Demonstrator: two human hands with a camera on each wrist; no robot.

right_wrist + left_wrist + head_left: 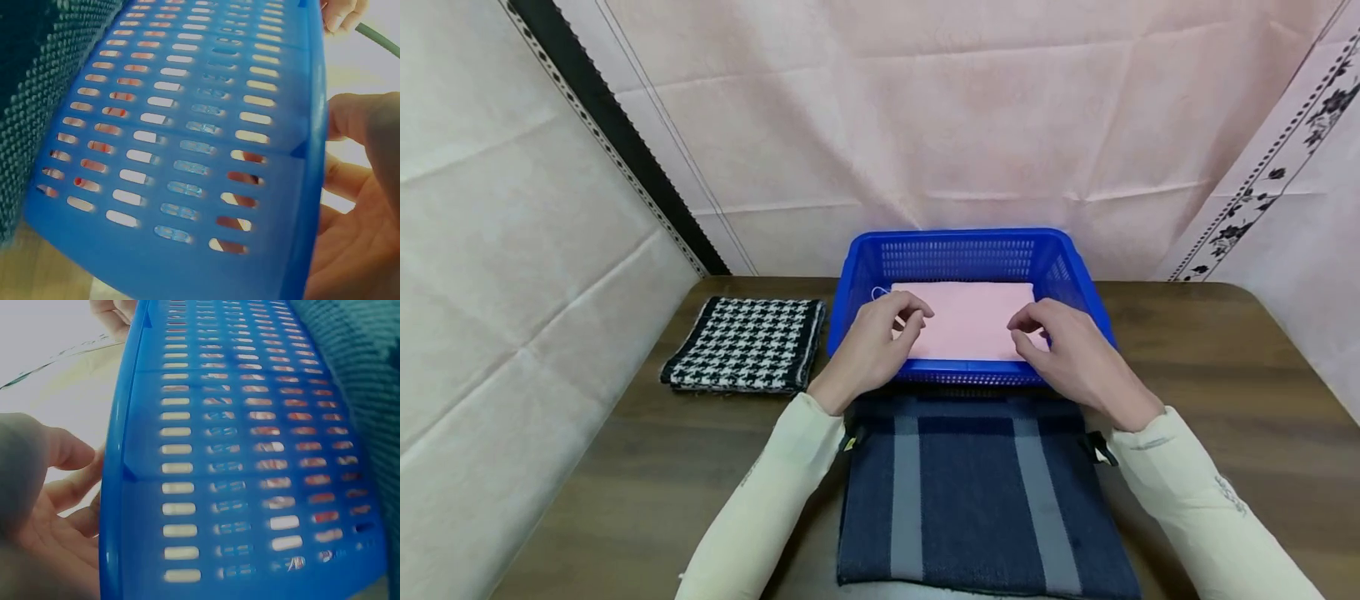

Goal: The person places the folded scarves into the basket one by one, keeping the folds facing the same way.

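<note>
"Centre of the head view, what've we got?"

"Blue basket [973, 367], pink folded cloth [967, 321] lying flat inside. Left hand [880, 337] at the cloth's left side, right hand [1066, 343] at its right, well apart from each other"

"Clamped on it?"

"Look relaxed, fingers loosely bent, thumb tips near index tips. Touching the cloth or not, can't tell. Lower middle: navy striped fabric [967, 500]. Left of centre: folded houndstooth cloth [748, 343], both on the brown table [1202, 367]"

"Left wrist view?"

"Slotted basket wall across the middle. Left hand lower left, past the rim, fingertips partly hidden. Dark woven fabric [372, 406] along the right edge"

"Right wrist view?"

"Basket wall mid-frame again, dark weave on the left edge. Right hand at lower right, fingertips partly behind the rim"
</note>
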